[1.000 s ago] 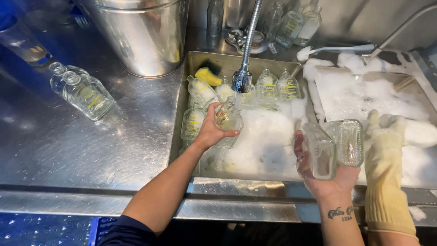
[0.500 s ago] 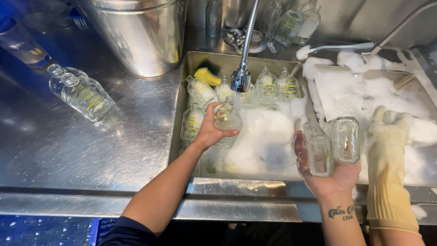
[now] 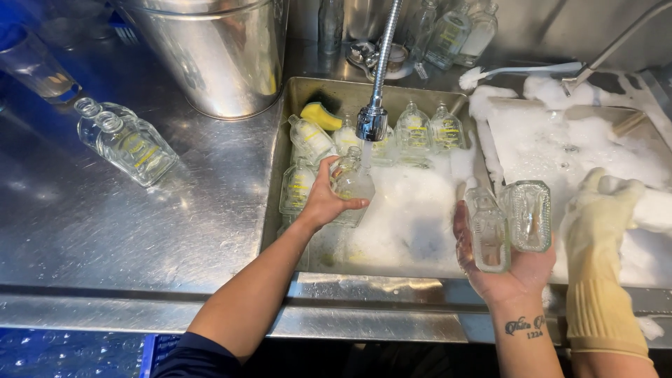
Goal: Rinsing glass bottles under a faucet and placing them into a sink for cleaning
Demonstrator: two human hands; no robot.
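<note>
Left hand (image 3: 323,203) fingers grasping 1 glass bottle (image 3: 352,183) under the tap (image 3: 372,122); right hand (image 3: 511,262) clutching 2 wet bottles (image 3: 507,224) over the suds. Likely risk: soapy glass slipping, cracking against the sink (image 3: 280,168).

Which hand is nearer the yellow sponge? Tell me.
Left. The left hand holds a bottle under the tap, just below the yellow sponge. The right hand holds two bottles at the sink's far right, well away.
</note>
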